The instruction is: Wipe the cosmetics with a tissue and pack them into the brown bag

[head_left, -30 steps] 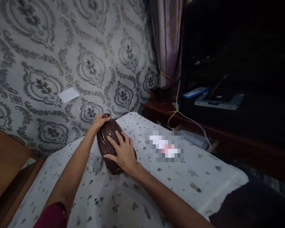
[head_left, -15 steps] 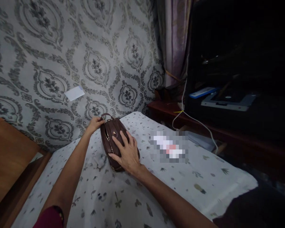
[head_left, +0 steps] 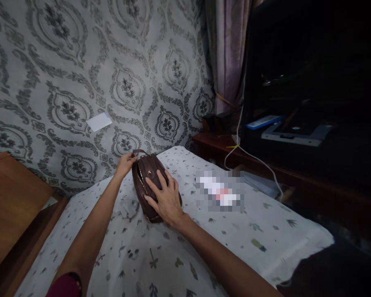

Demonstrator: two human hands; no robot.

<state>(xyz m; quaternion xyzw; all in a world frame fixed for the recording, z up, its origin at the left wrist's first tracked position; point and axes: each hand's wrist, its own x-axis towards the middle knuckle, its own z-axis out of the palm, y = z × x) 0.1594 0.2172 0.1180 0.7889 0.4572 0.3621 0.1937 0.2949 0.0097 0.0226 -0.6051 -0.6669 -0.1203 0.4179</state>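
A dark brown leather handbag (head_left: 144,168) lies on the white patterned bedsheet, its handle (head_left: 139,151) at the far end. Along its left side runs a metal zip (head_left: 139,173), parted over a short stretch near the top. My left hand (head_left: 124,166) is closed in a pinch at the bag's far left corner, by the zip and the foot of the handle; exactly which part it grips is hidden by the fingers. Spread fingers of my right hand (head_left: 167,201) rest flat over the bag's near right part. A greyish crumpled item (head_left: 128,207) lies left of the bag.
Right of the bag is a blurred-out patch (head_left: 219,191) on the sheet (head_left: 253,225). Beyond the bed's right edge are a white cable (head_left: 259,157) and a dark shelf with a blue box (head_left: 264,122). A wooden board (head_left: 15,206) stands at left, patterned wall (head_left: 126,62) behind.
The view has shifted very slightly. Both hands stay on the handbag, and the right thumb has drawn in a little; otherwise hardly anything differs.
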